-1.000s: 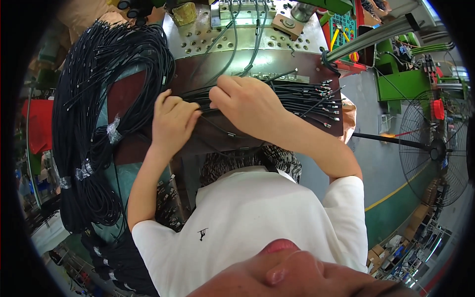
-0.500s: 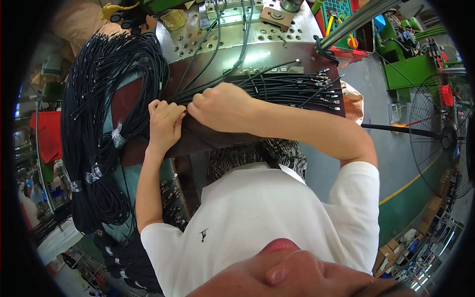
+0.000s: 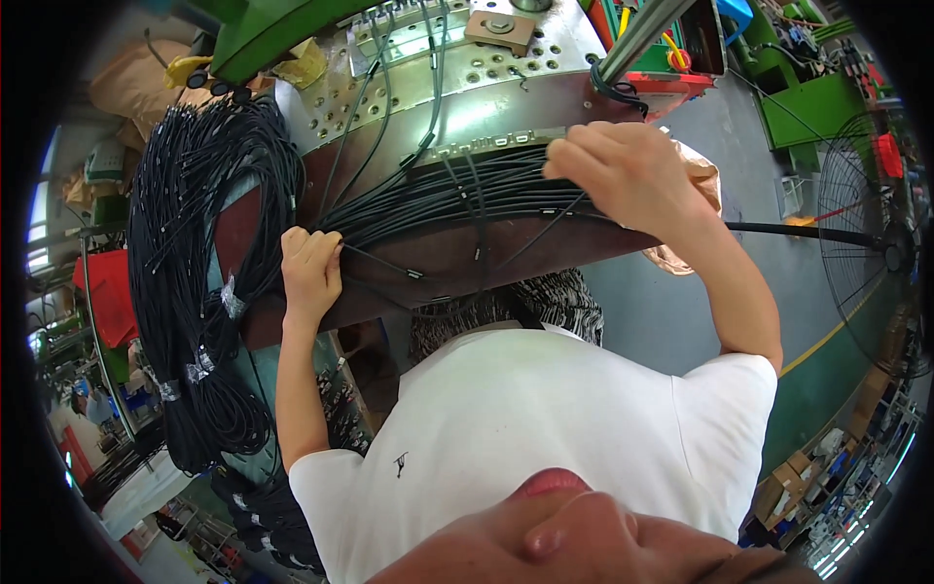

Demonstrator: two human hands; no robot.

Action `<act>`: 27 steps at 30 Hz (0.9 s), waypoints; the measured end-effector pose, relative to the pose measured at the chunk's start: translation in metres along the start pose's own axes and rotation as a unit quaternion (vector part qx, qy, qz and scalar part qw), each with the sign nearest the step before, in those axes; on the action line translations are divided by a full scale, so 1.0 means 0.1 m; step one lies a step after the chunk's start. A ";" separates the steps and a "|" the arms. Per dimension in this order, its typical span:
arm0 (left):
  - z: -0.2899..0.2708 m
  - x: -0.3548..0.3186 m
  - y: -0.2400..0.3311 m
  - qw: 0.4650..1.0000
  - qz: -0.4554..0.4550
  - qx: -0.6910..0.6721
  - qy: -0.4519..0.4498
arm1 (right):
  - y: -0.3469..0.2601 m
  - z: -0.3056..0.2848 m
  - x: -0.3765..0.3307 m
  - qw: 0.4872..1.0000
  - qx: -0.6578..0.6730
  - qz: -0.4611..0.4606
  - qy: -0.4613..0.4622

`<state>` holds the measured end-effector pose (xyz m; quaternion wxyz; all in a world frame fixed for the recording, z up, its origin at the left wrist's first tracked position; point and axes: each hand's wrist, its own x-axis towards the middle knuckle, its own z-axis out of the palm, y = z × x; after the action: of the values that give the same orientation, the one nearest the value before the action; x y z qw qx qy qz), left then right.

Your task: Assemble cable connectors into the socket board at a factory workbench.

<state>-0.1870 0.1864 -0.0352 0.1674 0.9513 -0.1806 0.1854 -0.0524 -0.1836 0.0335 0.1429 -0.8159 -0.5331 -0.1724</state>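
Cables [image 3: 457, 200] fan flat across the brown bench plate [image 3: 457, 268]; keep them parallel. Your left hand [image 3: 311, 268] is fisted around the gathered end, while your right hand [image 3: 623, 175] seemingly pinches the far strands; pull evenly.

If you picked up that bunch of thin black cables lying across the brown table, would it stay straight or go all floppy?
Probably floppy: the thin black cables bend and fan out between the left hand and the right hand. Loose ends would likely slip and splay, since several strands stray from the bunch on the brown table. The big taped black cable coil sags under its weight, so many together seem heavy.
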 end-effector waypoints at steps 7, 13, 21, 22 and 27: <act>-0.01 0.04 0.03 0.999 -0.018 0.020 -0.031 | 0.40 0.03 -0.48 0.997 -0.033 0.020 0.070; -0.10 0.17 0.24 0.992 -0.027 0.085 -0.088 | 0.55 0.13 -0.75 0.990 -0.009 0.051 0.132; 0.03 1.18 1.34 0.989 0.079 0.061 -0.105 | 0.40 0.11 -0.85 0.974 0.126 0.139 0.128; 0.20 1.32 1.43 0.988 0.127 0.056 -0.068 | 0.40 0.10 -0.84 0.973 0.134 0.138 0.129; 0.78 1.64 1.62 0.982 0.141 -0.038 -0.123 | 0.33 0.04 -0.87 0.968 0.165 0.158 0.107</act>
<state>-0.0875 -0.0320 0.0053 0.1522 0.9248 -0.3390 0.0816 -0.0537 -0.2659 -0.0094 0.3575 -0.8315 -0.4002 -0.1434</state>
